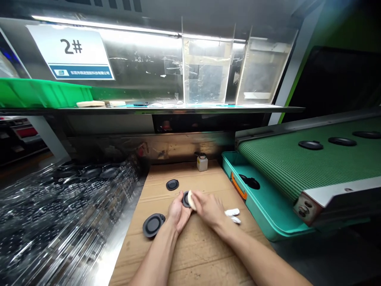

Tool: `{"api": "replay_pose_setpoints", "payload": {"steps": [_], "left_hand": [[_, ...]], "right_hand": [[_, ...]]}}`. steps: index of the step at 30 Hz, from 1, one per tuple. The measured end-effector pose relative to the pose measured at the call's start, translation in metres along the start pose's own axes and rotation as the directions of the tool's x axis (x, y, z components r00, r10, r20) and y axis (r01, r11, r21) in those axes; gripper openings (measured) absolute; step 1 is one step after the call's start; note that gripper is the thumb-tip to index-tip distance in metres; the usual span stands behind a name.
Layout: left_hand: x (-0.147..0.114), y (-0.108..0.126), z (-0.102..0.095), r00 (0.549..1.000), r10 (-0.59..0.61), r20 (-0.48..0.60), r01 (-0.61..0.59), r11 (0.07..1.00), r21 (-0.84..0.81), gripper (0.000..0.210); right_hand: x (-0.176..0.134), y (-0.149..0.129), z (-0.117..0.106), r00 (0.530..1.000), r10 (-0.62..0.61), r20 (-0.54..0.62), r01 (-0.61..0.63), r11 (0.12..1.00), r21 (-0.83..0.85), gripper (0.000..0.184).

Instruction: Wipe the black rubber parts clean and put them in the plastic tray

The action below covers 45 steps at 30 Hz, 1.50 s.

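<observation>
Over the cardboard sheet (202, 254), my left hand (177, 214) grips a round black plastic part (185, 200). My right hand (210, 208) pinches a cream-coloured round pad (191, 201) and presses it against the right side of that part. The pad and fingers hide some of the part's face. Beyond my left hand lies a small black disc (172, 184). A larger black round part (152, 225) with a small tab rests just left of my left wrist. Two white finger-shaped pieces (232, 213) lie right of my right hand.
A small square bottle (202, 163) stands at the cardboard's back edge. On the right, a teal bin (264, 226) holds black parts beneath a green conveyor belt (285, 167) carrying several more. Stacked clear trays (98, 222) of black parts fill the left. A metal shelf (178, 110) crosses above.
</observation>
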<state>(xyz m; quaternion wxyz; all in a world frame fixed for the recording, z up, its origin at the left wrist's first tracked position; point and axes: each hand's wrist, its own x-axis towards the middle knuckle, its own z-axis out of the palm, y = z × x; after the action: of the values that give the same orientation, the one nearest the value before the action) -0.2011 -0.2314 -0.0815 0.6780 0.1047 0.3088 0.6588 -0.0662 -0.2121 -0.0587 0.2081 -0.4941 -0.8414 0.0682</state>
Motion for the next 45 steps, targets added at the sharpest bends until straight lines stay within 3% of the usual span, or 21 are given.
{"api": "replay_pose_setpoints", "payload": {"steps": [3,7,14,17,19,22,23,25,31,36,39,45], "left_hand": [[-0.001,0.003,0.000,1.000,0.009,-0.023,-0.009,1.000,-0.021,0.033],[-0.006,0.008,0.001,0.996,-0.081,0.022,0.082,0.994,-0.075,0.036],[-0.012,0.011,0.003,0.984,-0.135,0.112,0.145,0.986,-0.085,0.035],[-0.011,0.006,0.005,0.995,-0.050,0.087,0.045,0.997,0.060,0.036],[-0.013,0.000,0.007,0.991,0.124,0.055,-0.134,0.958,0.253,0.042],[-0.020,-0.009,0.014,0.894,0.427,0.138,-0.431,0.730,0.530,0.066],[-0.024,-0.012,0.018,0.857,0.479,0.188,-0.494,0.661,0.565,0.073],[-0.032,-0.015,0.025,0.819,0.514,0.255,-0.560,0.615,0.556,0.081],[-0.043,-0.017,0.034,0.824,0.515,0.237,-0.558,0.662,0.500,0.081],[-0.040,-0.014,0.027,0.776,0.559,0.292,-0.609,0.543,0.578,0.080],[-0.039,-0.014,0.027,0.771,0.556,0.310,-0.606,0.493,0.624,0.084],[-0.044,-0.013,0.033,0.797,0.561,0.224,-0.586,0.628,0.512,0.092]], "right_hand": [[0.011,0.027,-0.004,0.986,0.154,-0.066,-0.151,0.987,0.047,0.041],[0.022,0.063,-0.003,0.970,0.225,-0.094,-0.211,0.968,0.133,0.041],[0.026,0.076,0.017,0.986,0.166,-0.009,-0.162,0.969,0.185,0.041],[0.027,0.077,0.020,0.987,0.158,-0.017,-0.152,0.970,0.190,0.041],[0.027,0.078,0.021,0.988,0.152,-0.018,-0.146,0.969,0.197,0.041],[0.026,0.077,0.018,0.989,0.146,-0.011,-0.141,0.969,0.201,0.041],[0.025,0.077,0.017,0.989,0.147,-0.004,-0.143,0.970,0.199,0.041],[0.024,0.075,0.016,0.988,0.156,0.009,-0.155,0.970,0.185,0.042],[0.024,0.075,0.015,0.989,0.146,-0.001,-0.144,0.976,0.164,0.040],[0.023,0.074,0.013,0.989,0.145,0.000,-0.143,0.976,0.167,0.041],[0.022,0.073,0.013,0.988,0.153,0.000,-0.151,0.973,0.175,0.041],[0.022,0.072,0.012,0.987,0.160,0.004,-0.157,0.970,0.186,0.040]]}}
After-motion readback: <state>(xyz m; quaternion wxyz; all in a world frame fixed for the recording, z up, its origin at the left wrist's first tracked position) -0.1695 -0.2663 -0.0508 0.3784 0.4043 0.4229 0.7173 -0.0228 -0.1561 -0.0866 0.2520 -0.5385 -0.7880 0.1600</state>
